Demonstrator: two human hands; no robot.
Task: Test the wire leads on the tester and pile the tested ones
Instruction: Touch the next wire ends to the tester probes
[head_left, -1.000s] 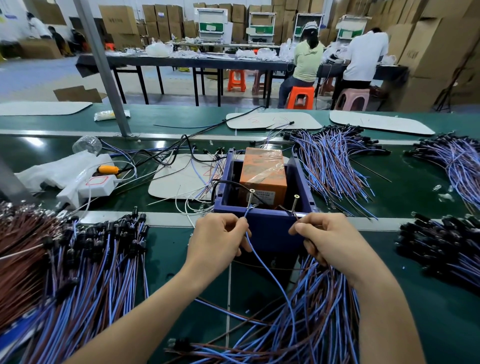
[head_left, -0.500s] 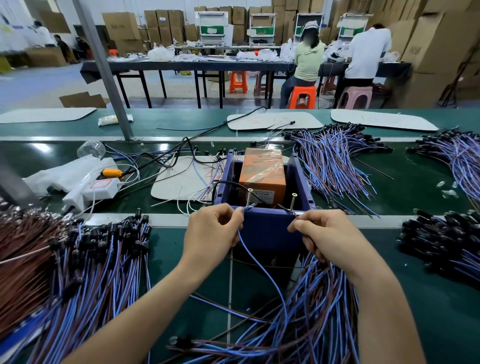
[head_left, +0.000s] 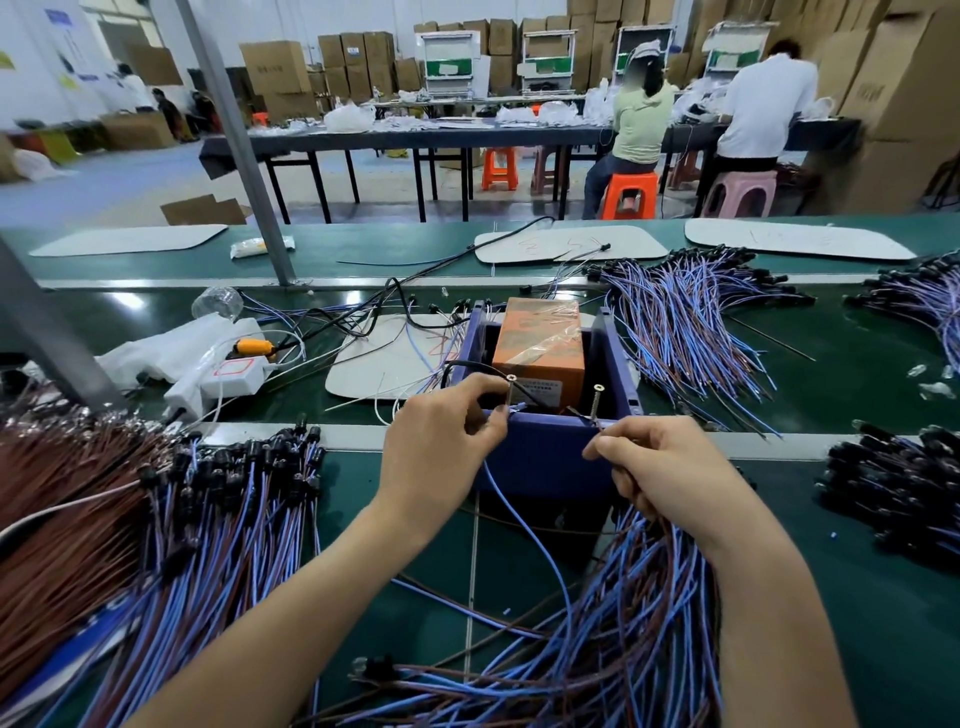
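The tester is a blue box with an orange block inside and two upright metal screws on its near rim. My left hand pinches the blue wire lead and holds its tip against the left screw. My right hand pinches the brown wire's end near the base of the right screw. Under my right wrist lies a loose heap of blue and brown leads. A big pile of leads with black caps lies at my left.
More lead bundles lie at the back right and at the far right. A white power strip and black cables sit left of the tester. A metal post rises at the back left. People sit at a far table.
My left hand has moved up and right, bringing the blue lead's tip to the left screw. My right hand has stayed by the right screw.
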